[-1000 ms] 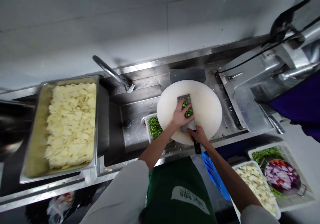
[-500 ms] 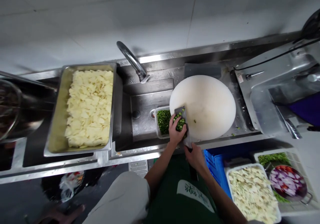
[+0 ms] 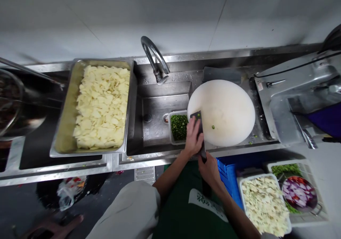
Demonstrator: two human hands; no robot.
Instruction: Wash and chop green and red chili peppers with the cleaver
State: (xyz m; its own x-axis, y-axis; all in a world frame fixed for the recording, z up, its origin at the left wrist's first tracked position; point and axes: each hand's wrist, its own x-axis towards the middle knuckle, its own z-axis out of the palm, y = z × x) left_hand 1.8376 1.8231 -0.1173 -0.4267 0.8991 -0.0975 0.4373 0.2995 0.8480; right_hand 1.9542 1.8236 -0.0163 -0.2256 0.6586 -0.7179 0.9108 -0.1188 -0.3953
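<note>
My right hand (image 3: 209,168) is wrapped round the handle of a cleaver (image 3: 202,144), whose blade points away from me at the near left edge of a round white cutting board (image 3: 221,107). Over the blade lies my left hand (image 3: 194,137), open, its fingers stretched along the metal. A green pepper slice clings close to the blade's tip, and another slice (image 3: 213,127) rests on the board. Just left of my left hand, a white plastic container (image 3: 170,139) of chopped green peppers (image 3: 178,127) stands in the sink.
A deep steel pan (image 3: 62,136) of pale slices (image 3: 103,107) stands left of the sink (image 3: 157,105), below the faucet (image 3: 157,59). To the lower right are a blue crate (image 3: 231,178), a tub of pale chopped vegetables (image 3: 266,205) and a pot of red onion pieces (image 3: 299,192).
The heap of green pepper slices on the cleaver blade is gone except for a slice at the tip. My left hand's fingers have straightened over the blade. The camera view has shifted.
</note>
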